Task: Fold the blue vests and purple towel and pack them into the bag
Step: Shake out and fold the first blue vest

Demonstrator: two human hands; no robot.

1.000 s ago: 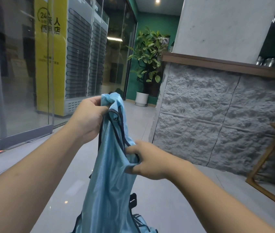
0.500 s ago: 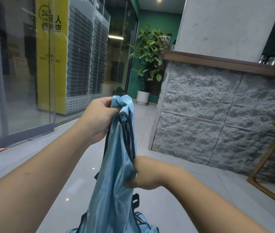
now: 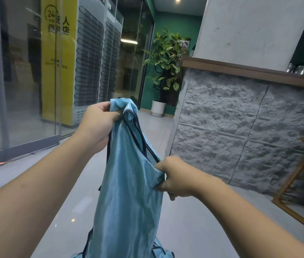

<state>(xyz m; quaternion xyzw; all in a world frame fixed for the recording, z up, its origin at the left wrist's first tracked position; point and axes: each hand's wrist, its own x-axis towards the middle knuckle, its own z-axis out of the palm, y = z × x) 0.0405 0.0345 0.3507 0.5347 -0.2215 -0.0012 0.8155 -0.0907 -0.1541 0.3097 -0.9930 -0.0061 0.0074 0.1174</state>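
**Vest Held Vertically Between Both Hands**

While the blue vest (image 3: 128, 183) hangs in front of you, note that its long axis runs top to bottom — from the bunched shoulder end at the top down to the hem, which passes out of view at the lower frame edge. Your left hand (image 3: 99, 127) grips the top end, fingers curled round the gathered fabric and dark trim. Your right hand (image 3: 177, 177) sits lower and to the right, pinching the side edge near the armhole trim. Your two hands are apart, each clamped on the same garment; the left is the higher and farther one, the right the nearer.

Count: one vest is clearly held. More blue fabric (image 3: 162, 252) shows at the bottom edge — whether it is a second vest cannot be told. No purple towel and no bag are in view.

The coming fold will probably require spreading the vest flat first.
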